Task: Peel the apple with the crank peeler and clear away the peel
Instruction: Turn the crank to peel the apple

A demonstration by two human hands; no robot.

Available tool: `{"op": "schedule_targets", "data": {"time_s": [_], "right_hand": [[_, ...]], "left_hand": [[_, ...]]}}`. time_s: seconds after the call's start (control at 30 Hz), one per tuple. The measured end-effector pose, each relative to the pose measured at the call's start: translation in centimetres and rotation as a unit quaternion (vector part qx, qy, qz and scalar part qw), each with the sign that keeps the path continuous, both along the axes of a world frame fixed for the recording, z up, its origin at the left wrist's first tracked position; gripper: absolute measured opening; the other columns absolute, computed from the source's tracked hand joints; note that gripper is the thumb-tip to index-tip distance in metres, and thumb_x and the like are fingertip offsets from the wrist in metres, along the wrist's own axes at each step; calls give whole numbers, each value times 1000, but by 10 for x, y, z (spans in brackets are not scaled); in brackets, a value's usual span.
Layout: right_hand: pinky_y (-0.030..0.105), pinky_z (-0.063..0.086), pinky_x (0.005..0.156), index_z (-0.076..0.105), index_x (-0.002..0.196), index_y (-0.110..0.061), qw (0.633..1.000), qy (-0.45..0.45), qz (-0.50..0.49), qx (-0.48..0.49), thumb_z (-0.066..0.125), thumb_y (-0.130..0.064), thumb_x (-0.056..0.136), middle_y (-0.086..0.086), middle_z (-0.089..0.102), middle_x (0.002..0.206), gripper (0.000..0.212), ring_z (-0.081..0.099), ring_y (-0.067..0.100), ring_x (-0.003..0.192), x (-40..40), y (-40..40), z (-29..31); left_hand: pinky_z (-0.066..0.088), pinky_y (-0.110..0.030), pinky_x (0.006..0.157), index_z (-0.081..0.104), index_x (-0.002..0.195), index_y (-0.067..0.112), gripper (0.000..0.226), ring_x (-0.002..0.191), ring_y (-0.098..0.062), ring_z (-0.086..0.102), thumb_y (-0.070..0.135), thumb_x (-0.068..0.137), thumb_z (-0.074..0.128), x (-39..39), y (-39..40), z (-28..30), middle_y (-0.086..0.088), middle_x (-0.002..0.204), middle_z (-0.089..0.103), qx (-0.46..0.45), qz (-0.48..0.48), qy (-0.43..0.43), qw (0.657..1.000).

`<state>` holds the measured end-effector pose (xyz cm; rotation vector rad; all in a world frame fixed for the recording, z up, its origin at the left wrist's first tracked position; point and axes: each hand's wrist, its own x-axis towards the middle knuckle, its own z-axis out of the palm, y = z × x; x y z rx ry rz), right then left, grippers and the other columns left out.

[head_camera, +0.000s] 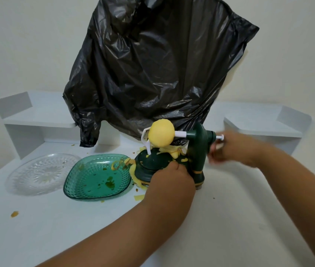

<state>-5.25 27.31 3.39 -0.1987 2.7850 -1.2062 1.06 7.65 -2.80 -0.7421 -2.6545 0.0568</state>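
Bare table (229, 218) near right; peeled apple (161, 134) far of left hand (169, 177) gripping crank peeler (196, 151); blurred right hand (229, 149) grips crank

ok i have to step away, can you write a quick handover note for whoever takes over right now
Left hand grips the base of the crank peeler, steadying it on the white table.
Right hand is at the crank on the peeler's right side, motion-blurred; its exact grip is unclear.
The apple sits on the peeler's prongs, and the side in view looks peeled.
Peel is piled on the peeler base and spills toward the green dish.
A black bag hangs behind; a clear plate lies at left.
Left: check peeling is finished, take the apple off, clear the peel.
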Motion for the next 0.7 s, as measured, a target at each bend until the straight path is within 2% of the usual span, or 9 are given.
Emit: {"op": "schedule_targets", "data": {"time_s": [0.1, 0.17, 0.23, 0.3, 0.37, 0.43, 0.53, 0.6, 0.7], "right_hand": [[25, 52, 50, 58, 73, -9, 950, -205, 190, -139, 72, 2, 77, 21, 67, 78, 18, 61, 20, 54, 22, 26, 14], [20, 46, 43, 58, 74, -12, 911, -131, 223, -322, 75, -9, 77, 19, 64, 70, 18, 52, 12, 44, 18, 34, 33], [18, 42, 41, 57, 75, -16, 910, 24, 102, -402, 69, -15, 82, 11, 64, 64, 14, 49, 9, 42, 1, 26, 38], [20, 42, 42, 55, 82, -18, 933, 108, -41, -340, 57, -15, 94, 6, 63, 60, 13, 51, 12, 41, -18, 9, 26], [26, 43, 46, 53, 90, -14, 981, 52, -82, -167, 45, -10, 100, 9, 63, 62, 13, 53, 17, 42, -22, 3, 7], [27, 47, 47, 51, 90, -9, 989, -128, 5, -75, 49, -11, 99, 17, 64, 66, 9, 55, 19, 44, -8, 12, -8], [23, 48, 44, 57, 93, -5, 926, -276, 161, -198, 72, -20, 85, 22, 62, 66, 22, 53, 17, 40, 18, 38, 1], [20, 45, 42, 61, 95, -3, 901, -204, 204, -323, 71, -12, 81, 15, 61, 61, 19, 50, 12, 38, 21, 49, 20], [21, 43, 46, 66, 89, -9, 930, 41, 66, -359, 63, -9, 85, 5, 64, 62, 5, 51, 9, 43, 5, 34, 37]], "left_hand": [[27, -29, 55, 66, 99, 10, 21, 87, -21, 54, 17, 79, 66, 1, 0, 2, -6, 92, 62, 6, -1, -1, 1000], [27, -30, 57, 63, 106, 9, 23, 93, -23, 52, 17, 86, 58, -2, 1, -1, -7, 99, 60, 19, -7, 14, 1000], [28, -33, 61, 55, 116, 5, 27, 101, -26, 46, 11, 91, 47, -4, 3, -6, -10, 109, 55, 14, -19, 4, 1000], [28, -33, 62, 53, 118, 5, 28, 102, -26, 45, 9, 91, 44, -5, 2, -4, -10, 111, 53, 17, -13, 2, 1000], [28, -33, 62, 53, 120, 6, 29, 102, -26, 44, 10, 92, 44, -4, 0, -3, -10, 112, 53, 19, -14, -4, 1000], [29, -33, 63, 52, 121, 6, 30, 104, -26, 44, 9, 92, 44, -4, -2, -2, -10, 113, 53, 20, -18, -8, 1000], [28, -33, 65, 52, 121, 5, 30, 106, -26, 43, 10, 94, 42, -4, 0, -1, -11, 115, 52, 17, -17, -12, 1000], [28, -33, 65, 52, 122, 5, 30, 107, -26, 42, 11, 94, 43, -4, 1, 1, -11, 116, 51, 9, -15, -22, 1000], [28, -33, 65, 51, 122, 5, 30, 109, -26, 42, 9, 94, 44, -3, 1, 2, -11, 117, 51, -3, -9, -28, 1000]]}}
